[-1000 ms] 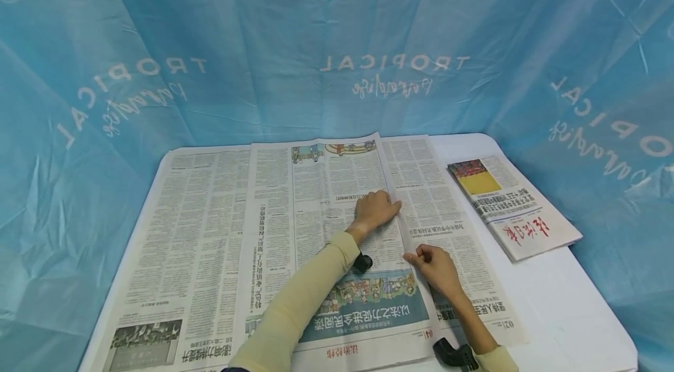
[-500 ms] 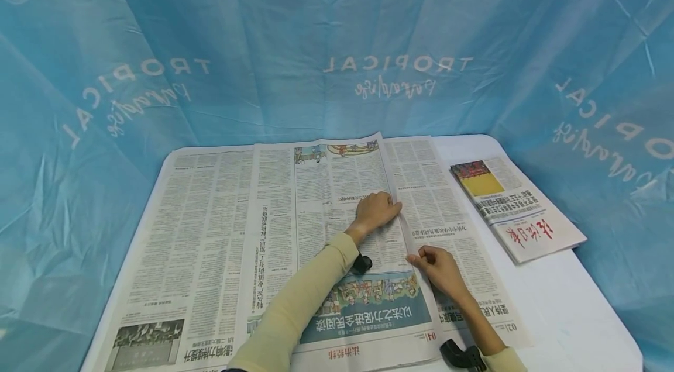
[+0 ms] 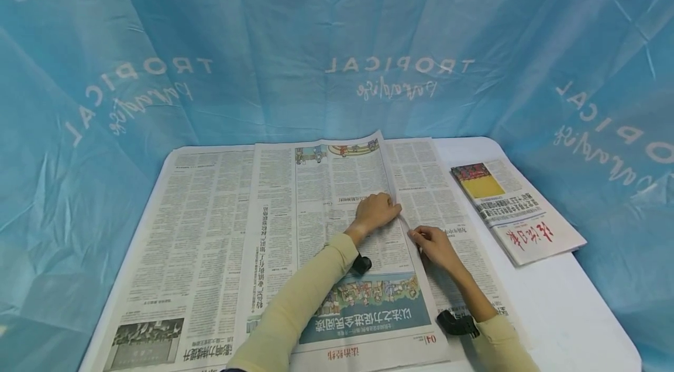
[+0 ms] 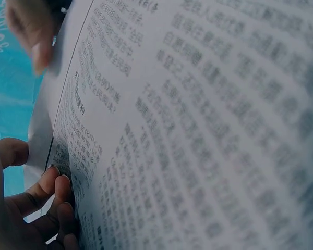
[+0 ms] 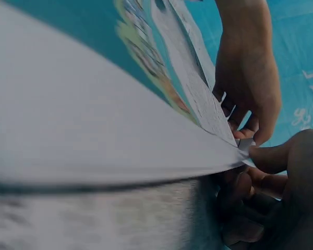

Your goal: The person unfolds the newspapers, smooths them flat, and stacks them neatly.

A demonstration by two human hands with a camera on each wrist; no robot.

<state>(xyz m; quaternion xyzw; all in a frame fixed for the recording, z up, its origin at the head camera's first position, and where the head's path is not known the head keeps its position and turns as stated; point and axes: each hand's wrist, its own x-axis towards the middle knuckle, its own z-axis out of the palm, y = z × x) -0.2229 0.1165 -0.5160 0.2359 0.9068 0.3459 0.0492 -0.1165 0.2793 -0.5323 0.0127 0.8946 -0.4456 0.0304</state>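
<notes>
Printed newspaper sheets lie spread out, with an upper sheet [image 3: 279, 196] overlapping a wider lower one [image 3: 195, 231]. My left hand [image 3: 375, 212] pinches the upper sheet's right edge about midway along it. In the left wrist view, the thumb and curled fingers of this left hand [image 4: 31, 203] meet at the paper's margin. Just nearer to me, my right hand [image 3: 436, 248] holds the same edge between thumb and fingers. The right wrist view shows the right hand [image 5: 281, 172] gripping the paper, which lifts in a slant there, with the left hand [image 5: 248, 78] close beyond.
A folded newspaper stack [image 3: 521, 211] with a red title lies at the right on the white table [image 3: 574, 302]. Blue printed curtains [image 3: 295, 27] hang behind and at both sides. Black wrist devices [image 3: 455, 324] sit on both wrists.
My right hand has slid up along the sheet's right edge, away from me and closer to the left hand. The left hand stays at its spot.
</notes>
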